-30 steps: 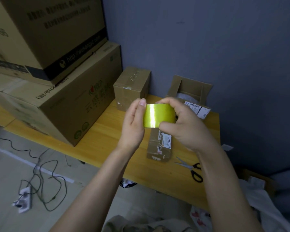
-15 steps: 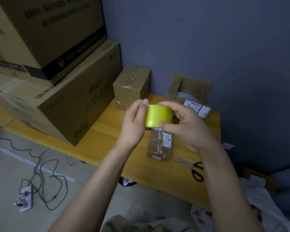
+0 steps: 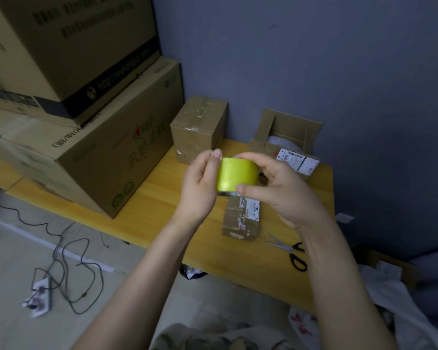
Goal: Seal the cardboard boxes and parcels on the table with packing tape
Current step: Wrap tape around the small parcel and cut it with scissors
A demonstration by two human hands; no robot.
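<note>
Both my hands hold a yellow-green roll of packing tape [image 3: 235, 175] in the air above the wooden table [image 3: 162, 198]. My left hand [image 3: 200, 183] grips its left side, thumb tip on the top edge. My right hand [image 3: 278, 188] wraps the right side, thumb pressed on the roll's lower front. Directly below lies a small flat parcel [image 3: 242, 219] with a white label. An open box [image 3: 286, 145] with raised flaps and a shipping label stands at the back right. A closed small box [image 3: 199, 127] stands at the back against the wall.
Two large cardboard boxes [image 3: 86, 137] are stacked on the table's left part. Black-handled scissors [image 3: 291, 251] lie near the front right edge. On the floor at left are a power strip [image 3: 37, 296] and loose cables. White bags and cloth sit at lower right.
The roll and both hands have dropped slightly toward the flat parcel. My right thumb has shifted along the roll's front face.
</note>
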